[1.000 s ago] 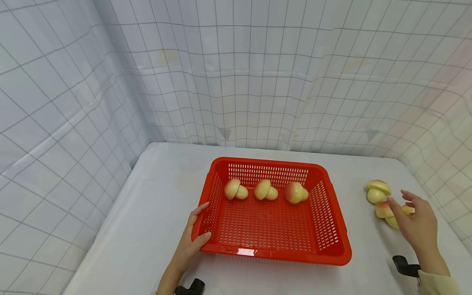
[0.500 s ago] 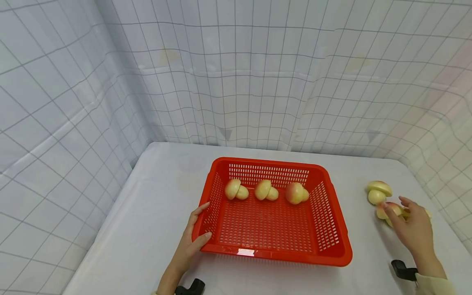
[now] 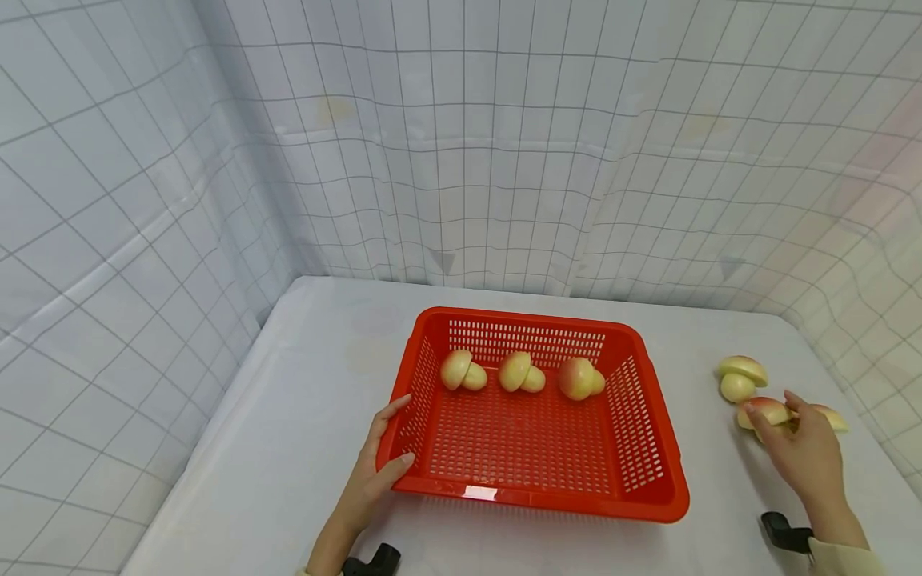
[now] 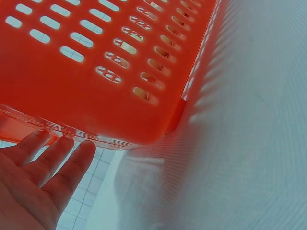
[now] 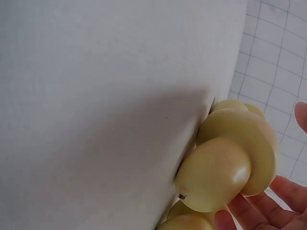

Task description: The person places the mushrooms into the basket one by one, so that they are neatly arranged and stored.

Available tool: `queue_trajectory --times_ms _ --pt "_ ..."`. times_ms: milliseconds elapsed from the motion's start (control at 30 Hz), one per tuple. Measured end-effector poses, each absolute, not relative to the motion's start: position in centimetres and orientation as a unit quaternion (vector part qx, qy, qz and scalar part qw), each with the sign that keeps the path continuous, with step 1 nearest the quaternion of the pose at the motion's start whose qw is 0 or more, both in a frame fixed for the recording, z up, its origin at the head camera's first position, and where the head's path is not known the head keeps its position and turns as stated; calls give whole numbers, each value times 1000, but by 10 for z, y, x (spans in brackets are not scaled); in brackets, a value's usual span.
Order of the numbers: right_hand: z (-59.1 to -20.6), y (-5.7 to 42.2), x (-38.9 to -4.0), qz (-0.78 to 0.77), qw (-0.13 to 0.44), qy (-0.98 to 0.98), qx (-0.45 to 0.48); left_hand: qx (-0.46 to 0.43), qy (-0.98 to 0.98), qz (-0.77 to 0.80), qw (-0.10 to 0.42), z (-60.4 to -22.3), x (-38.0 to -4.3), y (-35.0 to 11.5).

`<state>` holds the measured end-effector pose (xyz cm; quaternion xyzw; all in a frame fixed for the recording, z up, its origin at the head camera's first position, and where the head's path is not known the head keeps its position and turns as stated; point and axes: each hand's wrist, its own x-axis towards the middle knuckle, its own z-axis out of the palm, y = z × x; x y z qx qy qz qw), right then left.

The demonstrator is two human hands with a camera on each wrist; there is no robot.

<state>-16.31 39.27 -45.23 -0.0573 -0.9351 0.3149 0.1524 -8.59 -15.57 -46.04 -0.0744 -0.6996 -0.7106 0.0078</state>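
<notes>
A red slotted plastic basket [image 3: 519,456] holds three pale yellow toy mushrooms with pinkish caps in a row: left [image 3: 463,370], middle [image 3: 520,372] and right [image 3: 580,378]. My left hand [image 3: 367,476] rests at its near left corner, thumb and fingers spread along the rim; straight fingers show in the left wrist view. My right hand [image 3: 805,452] is around another toy mushroom [image 5: 216,172] at the table's right. Its fingers touch this mushroom from one side, while the thumb [image 5: 301,116] stands apart in the right wrist view.
Beside the right hand lie another toy mushroom [image 3: 740,378], just behind, and one to its right [image 3: 830,418], partly hidden. A white cloth covers the table [image 3: 302,384]. Grid-patterned white curtains [image 3: 490,160] hang behind and at both sides.
My right hand has moved down and slightly left, in closer around the toy mushroom. The left hand and the basket keep their place.
</notes>
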Motion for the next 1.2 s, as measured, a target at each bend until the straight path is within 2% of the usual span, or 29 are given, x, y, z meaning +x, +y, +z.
queue_trajectory --times_ms 133,633,800,1033,1200 --pt "-455 393 -161 298 147 -941 -68 -74 -701 -709 9 -460 -85 -156" --pt "-462 388 -160 294 185 -937 -46 -73 -703 -707 9 -459 -85 -155" --pt "-461 388 -161 297 174 -937 -63 -67 -705 -706 10 -459 -85 -155" --pt "-460 389 -159 293 121 -946 -71 -71 -708 -703 14 -459 -86 -155" --pt "-460 389 -157 286 104 -949 -79 -81 -706 -703 19 -460 -87 -155"
